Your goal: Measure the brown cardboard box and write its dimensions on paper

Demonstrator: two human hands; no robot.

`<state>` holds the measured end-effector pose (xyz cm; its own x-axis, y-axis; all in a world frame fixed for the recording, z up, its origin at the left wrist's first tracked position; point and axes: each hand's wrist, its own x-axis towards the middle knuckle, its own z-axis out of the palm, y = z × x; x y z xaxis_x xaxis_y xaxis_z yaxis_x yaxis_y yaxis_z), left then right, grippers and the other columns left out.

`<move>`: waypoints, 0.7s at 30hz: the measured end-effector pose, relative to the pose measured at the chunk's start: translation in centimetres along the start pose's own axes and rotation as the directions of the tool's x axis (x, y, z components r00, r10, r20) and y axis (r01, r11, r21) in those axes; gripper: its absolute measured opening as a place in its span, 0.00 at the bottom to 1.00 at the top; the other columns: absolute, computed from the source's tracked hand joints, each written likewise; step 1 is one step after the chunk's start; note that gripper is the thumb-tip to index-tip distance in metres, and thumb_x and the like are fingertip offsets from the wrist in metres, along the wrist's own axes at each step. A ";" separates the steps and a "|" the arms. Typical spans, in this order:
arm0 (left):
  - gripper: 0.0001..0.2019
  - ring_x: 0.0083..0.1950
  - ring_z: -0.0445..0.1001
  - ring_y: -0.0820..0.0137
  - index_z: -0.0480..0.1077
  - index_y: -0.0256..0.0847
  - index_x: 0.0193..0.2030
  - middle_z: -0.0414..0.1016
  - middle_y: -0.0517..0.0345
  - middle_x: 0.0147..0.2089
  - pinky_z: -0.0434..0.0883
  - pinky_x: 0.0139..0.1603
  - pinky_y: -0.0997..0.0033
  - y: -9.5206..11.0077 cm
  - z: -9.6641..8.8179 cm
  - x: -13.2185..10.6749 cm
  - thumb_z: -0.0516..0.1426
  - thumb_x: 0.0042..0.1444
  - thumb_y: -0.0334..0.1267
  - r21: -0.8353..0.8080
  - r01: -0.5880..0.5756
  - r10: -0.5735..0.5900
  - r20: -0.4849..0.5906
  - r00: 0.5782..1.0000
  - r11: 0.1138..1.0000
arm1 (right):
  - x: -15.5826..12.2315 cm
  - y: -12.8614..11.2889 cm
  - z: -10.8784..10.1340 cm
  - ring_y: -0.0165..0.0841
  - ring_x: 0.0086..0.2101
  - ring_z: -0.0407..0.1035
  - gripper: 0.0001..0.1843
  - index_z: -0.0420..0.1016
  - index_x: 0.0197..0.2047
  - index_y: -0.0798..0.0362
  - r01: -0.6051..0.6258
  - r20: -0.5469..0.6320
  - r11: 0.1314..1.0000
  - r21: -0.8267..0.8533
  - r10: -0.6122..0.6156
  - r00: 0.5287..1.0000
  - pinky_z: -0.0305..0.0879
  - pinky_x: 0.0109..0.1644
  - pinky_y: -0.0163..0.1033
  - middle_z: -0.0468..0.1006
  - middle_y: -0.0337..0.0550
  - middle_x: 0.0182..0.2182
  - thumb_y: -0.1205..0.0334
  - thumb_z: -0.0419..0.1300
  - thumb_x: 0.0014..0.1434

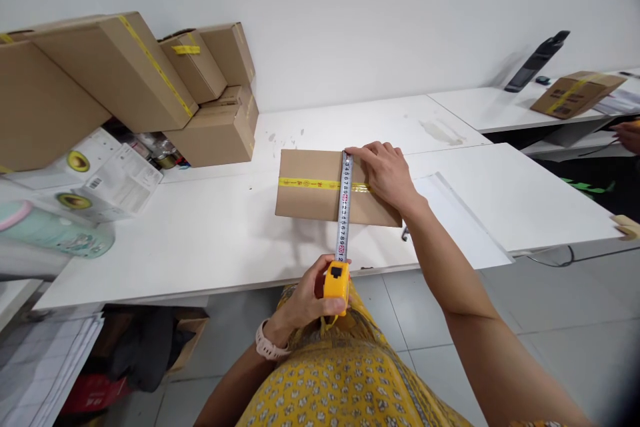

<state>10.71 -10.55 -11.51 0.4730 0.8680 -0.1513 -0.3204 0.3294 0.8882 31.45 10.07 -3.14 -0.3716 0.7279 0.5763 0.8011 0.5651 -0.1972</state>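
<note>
In the middle of the table sits a closed cardboard box (310, 203) with yellow printed tape along its top. My left hand (310, 297) is closed round the yellow case of a tape measure (337, 280), just in front of the table's edge. The silver blade (343, 213) runs out from the case across the box top to the far edge. There my right hand (385, 170) pins the blade's end with a fingertip. The rest of that hand lies on the box's right part, its fingers bent over the far edge. My thumb there is hidden.
Stacked cardboard boxes (150, 73), an avocado-printed carton (115, 173) and a mint bottle (55, 230) stand at the left. White paper (455, 227) lies right of my box. Further right are a black bottle (537, 63), another taped box (575, 93) and another person's hand (627, 137).
</note>
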 end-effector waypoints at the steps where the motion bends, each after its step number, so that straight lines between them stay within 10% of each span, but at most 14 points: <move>1: 0.36 0.43 0.80 0.63 0.67 0.45 0.61 0.71 0.47 0.56 0.77 0.39 0.67 -0.1 -0.2 0.1 0.74 0.47 0.46 0.007 0.000 0.000 -0.003 1.000 1.000 | 0.0 0.2 0.2 0.45 0.43 0.65 0.29 0.74 0.62 0.40 0.005 -0.002 1.000 -0.003 -0.005 1.000 0.59 0.46 0.50 0.77 0.50 0.47 0.70 0.42 0.68; 21: 0.36 0.45 0.80 0.61 0.68 0.46 0.59 0.71 0.50 0.54 0.77 0.43 0.63 0.2 -1.1 0.3 0.74 0.43 0.45 0.049 0.007 -0.008 0.011 1.000 0.999 | 0.3 0.0 0.2 0.46 0.44 0.65 0.29 0.73 0.64 0.40 -0.047 0.015 0.999 0.001 0.047 0.999 0.59 0.48 0.52 0.77 0.50 0.47 0.67 0.41 0.70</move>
<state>9.91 -9.79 -11.86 0.4840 0.8615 -0.1535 -0.2768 0.3171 0.9071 31.27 10.33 -3.14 -0.3403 0.7594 0.5545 0.8171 0.5306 -0.2252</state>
